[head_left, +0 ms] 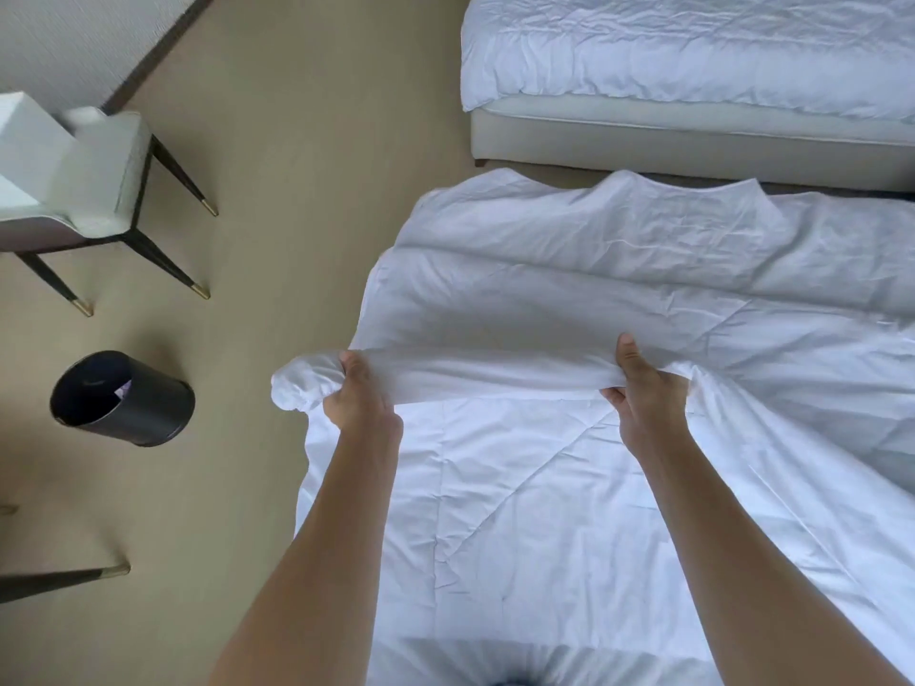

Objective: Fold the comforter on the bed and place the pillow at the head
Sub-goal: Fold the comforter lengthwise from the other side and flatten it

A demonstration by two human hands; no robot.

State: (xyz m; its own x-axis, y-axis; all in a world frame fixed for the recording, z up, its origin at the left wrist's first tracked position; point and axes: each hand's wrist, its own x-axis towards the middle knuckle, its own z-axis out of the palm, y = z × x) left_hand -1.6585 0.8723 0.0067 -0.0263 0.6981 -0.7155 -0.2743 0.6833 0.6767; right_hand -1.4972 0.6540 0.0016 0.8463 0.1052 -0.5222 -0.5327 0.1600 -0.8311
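the comforter is spread white across the near bed, filling the centre and right of the head view, with its left border overhanging the floor side. a raised edge of it is held as a taut band running left to right between both hands.

the left hand is closed around a bunched corner of the comforter at the band's left end, beyond the side of the bed. the right hand is closed on the same edge further right, with the thumb laid on top of the fabric and the fingers curled beneath. both grips are full; neither hand is free.

the governing relation: the held edge lies crosswise to the forearms, and the bulk of the comforter lies ahead of the hands, away from the body. a flat layer lies below and behind the hands, toward the body. the long axis of the spread material runs left to right, extending out of view on the right.

the next move is judged to be a carry of the held edge forward over the bulk, or back toward the body; which one cannot be determined. the right hand is nearer the mass of fabric, the left nearer the free corner.

no pillow can be identified in view.
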